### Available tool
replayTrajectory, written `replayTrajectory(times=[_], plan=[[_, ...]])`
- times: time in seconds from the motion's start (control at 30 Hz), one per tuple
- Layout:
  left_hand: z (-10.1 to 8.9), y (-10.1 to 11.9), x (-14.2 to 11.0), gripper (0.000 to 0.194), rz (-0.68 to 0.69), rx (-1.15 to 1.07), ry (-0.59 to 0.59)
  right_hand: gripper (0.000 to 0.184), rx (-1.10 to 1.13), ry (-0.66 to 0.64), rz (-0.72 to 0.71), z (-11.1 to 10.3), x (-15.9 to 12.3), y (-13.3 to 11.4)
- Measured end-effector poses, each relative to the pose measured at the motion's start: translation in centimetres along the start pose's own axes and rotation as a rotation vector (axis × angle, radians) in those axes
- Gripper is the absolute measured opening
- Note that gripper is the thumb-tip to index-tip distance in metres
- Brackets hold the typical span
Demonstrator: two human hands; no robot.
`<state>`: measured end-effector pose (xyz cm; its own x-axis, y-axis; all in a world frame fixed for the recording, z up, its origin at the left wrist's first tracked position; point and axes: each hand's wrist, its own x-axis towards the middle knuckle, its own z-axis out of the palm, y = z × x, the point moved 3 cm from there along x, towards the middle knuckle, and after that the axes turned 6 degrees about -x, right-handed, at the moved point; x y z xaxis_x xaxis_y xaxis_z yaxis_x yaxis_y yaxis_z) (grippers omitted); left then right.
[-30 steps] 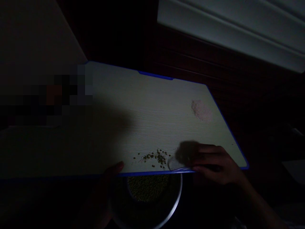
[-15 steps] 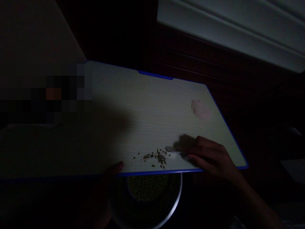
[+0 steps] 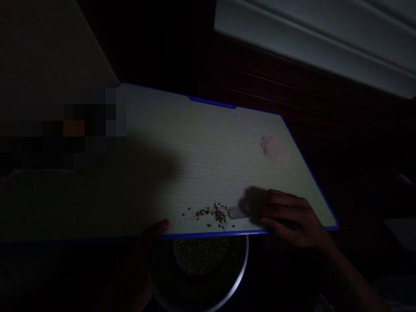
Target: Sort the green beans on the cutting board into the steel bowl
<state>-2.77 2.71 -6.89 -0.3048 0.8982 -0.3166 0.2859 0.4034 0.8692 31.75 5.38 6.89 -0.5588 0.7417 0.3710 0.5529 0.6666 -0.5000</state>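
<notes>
The scene is very dark. My right hand [image 3: 289, 219] rests near the front right edge of a pale board with a blue rim [image 3: 211, 102], its fingers closed on a small pale flat scraper [image 3: 238, 212] whose tip lies just right of a scatter of small green beans [image 3: 212, 213]. My left hand [image 3: 143, 260] is below the board's front edge, thumb on the rim, holding a round metal bowl [image 3: 238, 284] that contains more green beans [image 3: 201, 255] directly under the scatter.
A patch of pinkish powder [image 3: 273, 149] lies on the board's far right. A pale ledge or frame [image 3: 312, 39] crosses the upper right. A blurred-out area covers the left side. Darkness hides the surroundings.
My right hand with the scraper lifted back onto the board from its front edge, then shifted slightly toward me, the tip staying right of the bean scatter. The left hand and bowl stayed put.
</notes>
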Motion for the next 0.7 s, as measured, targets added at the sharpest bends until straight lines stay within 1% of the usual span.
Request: replayTrajectory(times=[0.07,0.1,0.17,0.23,0.27,0.33,0.4,0.57,0.6,0.63,0.7], plan=[[-0.3,0.2,0.0,0.05,-0.026,0.02,-0.019,0.018,-0.002,0.0,-0.014,0.0,0.1,-0.2],[-0.5,0.6,-0.1,0.05,-0.036,0.029,-0.004,0.018,-0.003,-0.002,-0.022,0.0,0.1,-0.3],[-0.5,1.3,-0.6,0.051,-0.04,0.027,-0.071,0.016,-0.009,-0.014,-0.035,0.0,0.0,-0.4],[-0.3,2.0,-1.2,0.053,-0.028,0.004,-0.173,0.013,-0.02,-0.028,-0.041,0.0,0.0,-0.5],[-0.1,2.2,-1.5,0.053,-0.016,-0.018,-0.188,0.012,-0.025,-0.028,-0.046,0.0,-0.1,-0.5],[0.1,2.3,-1.9,0.05,-0.013,-0.06,-0.156,0.012,-0.024,-0.027,-0.055,-0.1,-0.1,-0.4],[0.2,2.2,-1.8,0.047,-0.019,-0.081,-0.087,0.013,-0.009,-0.021,-0.058,-0.1,-0.1,-0.4],[0.0,1.8,-1.0,0.039,-0.078,-0.033,0.048,0.013,-0.002,-0.02,-0.074,0.1,0.1,-0.8],[0.0,1.8,-1.0,0.039,-0.099,-0.039,0.05,0.014,0.0,-0.02,-0.07,0.2,0.1,-0.9],[0.0,1.9,-1.0,0.04,-0.116,-0.049,0.015,0.014,0.001,-0.018,-0.061,0.4,0.1,-0.9],[0.1,2.3,-1.3,0.045,-0.105,-0.065,-0.093,0.015,-0.013,-0.012,-0.034,0.6,0.1,-0.9]])
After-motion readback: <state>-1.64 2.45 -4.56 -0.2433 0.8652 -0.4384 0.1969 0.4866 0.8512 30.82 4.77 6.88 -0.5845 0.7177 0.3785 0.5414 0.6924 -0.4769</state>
